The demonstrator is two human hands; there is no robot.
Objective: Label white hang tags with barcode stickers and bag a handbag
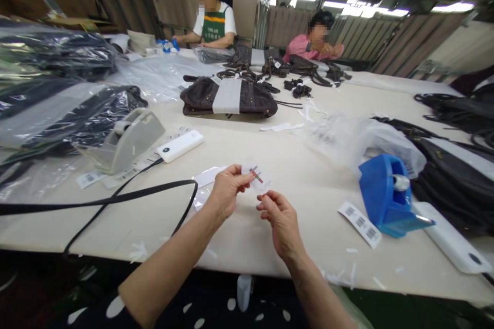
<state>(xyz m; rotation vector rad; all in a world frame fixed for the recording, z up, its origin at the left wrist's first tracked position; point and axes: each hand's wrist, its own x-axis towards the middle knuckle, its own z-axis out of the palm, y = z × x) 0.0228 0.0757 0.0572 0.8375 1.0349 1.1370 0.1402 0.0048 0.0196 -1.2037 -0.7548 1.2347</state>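
Note:
Between the thumb and fingers of my left hand [227, 190] is a small whitish, partly see-through packet [266, 183] with red and green marks and faint lettering. My right hand [280, 218] is closed in a pinch by the packet's lower right corner. A tiny orange bit shows at its fingertips, too small to name. Under and behind my left hand lies a clear plastic sleeve [204, 179] with a white strip. Farther back on the table [239, 144] rests a dark handbag [196, 97] with a white paper band around it.
On the left are a grey tape dispenser [137, 136], a white device [180, 145] and a black strap [100, 200]. A blue tape dispenser [380, 190] and barcode labels [360, 223] lie right, beside dark bags [455, 175]. Two people [216, 23] sit across the table.

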